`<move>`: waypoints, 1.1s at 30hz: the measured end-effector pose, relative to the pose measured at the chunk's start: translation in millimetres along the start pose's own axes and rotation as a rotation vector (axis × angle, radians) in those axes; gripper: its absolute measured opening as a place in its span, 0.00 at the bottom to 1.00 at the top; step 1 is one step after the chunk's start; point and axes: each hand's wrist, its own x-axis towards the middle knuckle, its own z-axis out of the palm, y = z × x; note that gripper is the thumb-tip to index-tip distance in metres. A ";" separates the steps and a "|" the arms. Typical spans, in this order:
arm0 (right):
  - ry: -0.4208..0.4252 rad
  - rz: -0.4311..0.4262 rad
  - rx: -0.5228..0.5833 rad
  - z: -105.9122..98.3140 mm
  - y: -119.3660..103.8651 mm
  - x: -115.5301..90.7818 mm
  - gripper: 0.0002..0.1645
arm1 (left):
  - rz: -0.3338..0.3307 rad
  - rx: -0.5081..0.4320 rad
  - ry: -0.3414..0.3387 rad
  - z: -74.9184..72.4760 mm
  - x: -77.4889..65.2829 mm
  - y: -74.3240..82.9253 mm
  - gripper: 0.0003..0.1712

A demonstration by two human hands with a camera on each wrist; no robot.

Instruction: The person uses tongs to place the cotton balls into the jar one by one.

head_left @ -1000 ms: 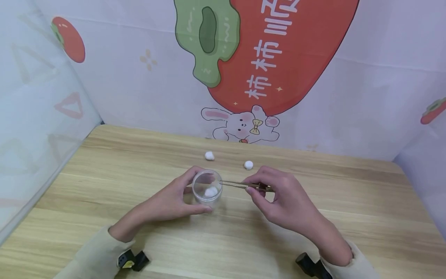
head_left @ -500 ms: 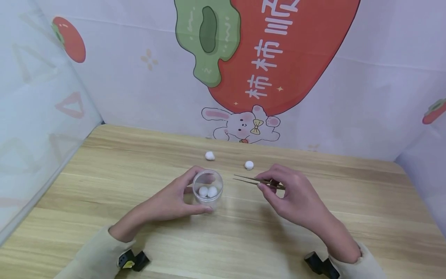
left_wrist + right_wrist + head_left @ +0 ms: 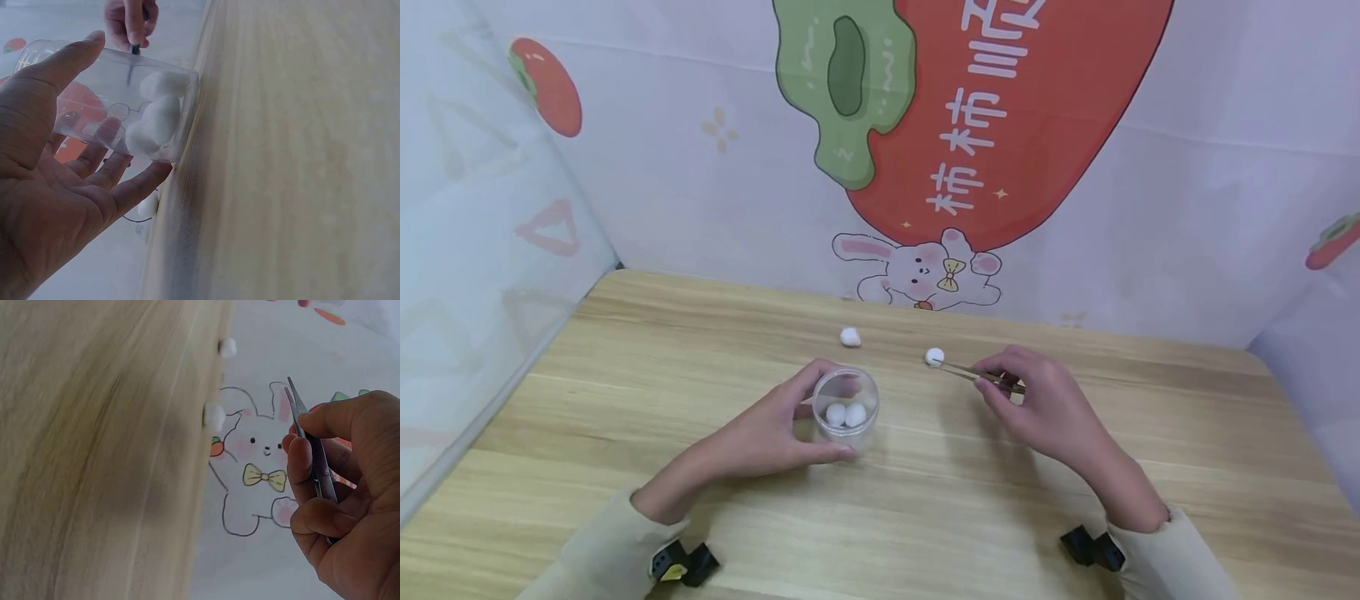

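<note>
My left hand [image 3: 760,433] holds a clear plastic jar [image 3: 848,435] between thumb and fingers, its open mouth facing up. White cotton balls [image 3: 161,115] lie at the jar's bottom, as the left wrist view shows from the side. In my right hand [image 3: 1048,407] is a pair of slim metal tweezers [image 3: 320,462], pinched by thumb and fingers. Their tips overlap a loose cotton ball [image 3: 935,357] in the head view. From the right wrist the tips stand slightly apart, off the table, with nothing between them. Another cotton ball [image 3: 850,337] lies farther left, behind the jar.
The wooden table [image 3: 880,525] runs back to a printed cloth [image 3: 715,208] with a large red fruit and a rabbit. Cloth also hangs at both sides. Small black devices [image 3: 1093,547] sit at both cuffs.
A cotton ball has dropped from the tweezers into the jar, where two now show from above. My right hand has drawn away rightward, and the tweezer tips have swung to the loose ball.
</note>
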 end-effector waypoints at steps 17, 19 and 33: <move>-0.095 0.113 -0.145 16.3 29.8 15.3 0.08 | 0.001 -0.008 -0.004 0.8 -1.1 1.7 0.43; -0.099 0.114 -0.162 18.0 30.5 17.6 0.08 | -0.003 -0.002 -0.002 0.5 -1.0 1.9 0.44; -0.044 0.065 -0.161 12.7 23.2 16.3 0.06 | -0.011 0.016 0.013 -1.6 1.2 1.2 0.43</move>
